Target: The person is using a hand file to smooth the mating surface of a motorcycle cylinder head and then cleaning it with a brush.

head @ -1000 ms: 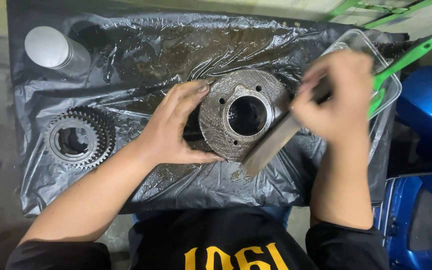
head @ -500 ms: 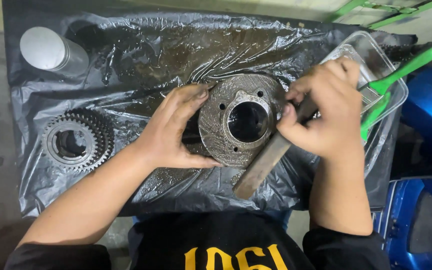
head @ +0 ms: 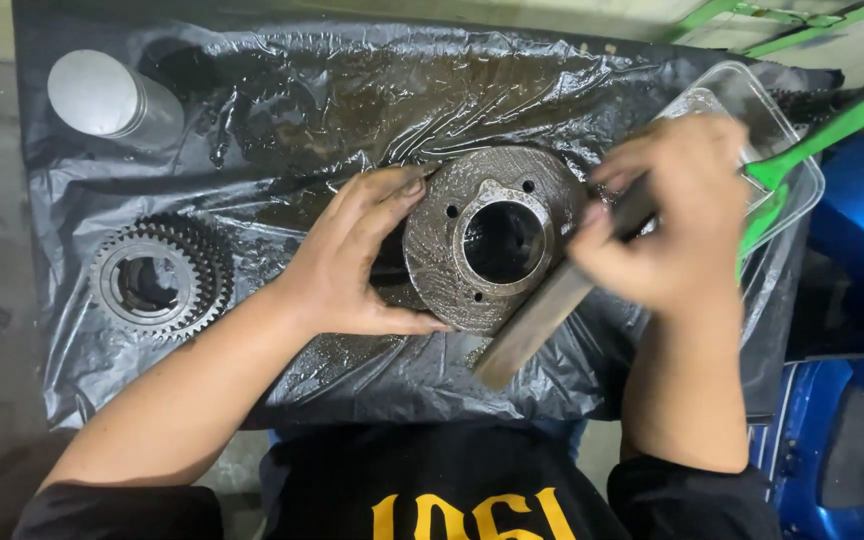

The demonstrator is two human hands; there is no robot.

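Grease covers the round metal disc (head: pixel 492 238), which lies flat on the black plastic sheet (head: pixel 282 90) over the table, just in front of the person's body. The left hand (head: pixel 357 260) is curled around the left edge of the disc, thumb at the lower rim and fingers on the upper rim, and it holds the disc firm. The right hand (head: pixel 667 215) is closed around the upper end of a flat metal bar (head: pixel 532 325), which crosses the right rim of the disc at a slant and points down toward the body. The disc looks thick, cast and stiff, so it is probably heavy and will not bend; its oily surface is likely slippery, so a hold on the outer rim, or with fingers hooked in the centre hole, seems safer than on the flat face. To the left of the left hand, well apart, a toothed gear (head: pixel 157 280) rests on the sheet, and farther up a grey cylinder (head: pixel 112 98) lies on its side. Behind the right hand there is a clear plastic tray (head: pixel 742 100) with a green tool handle (head: pixel 832 125).
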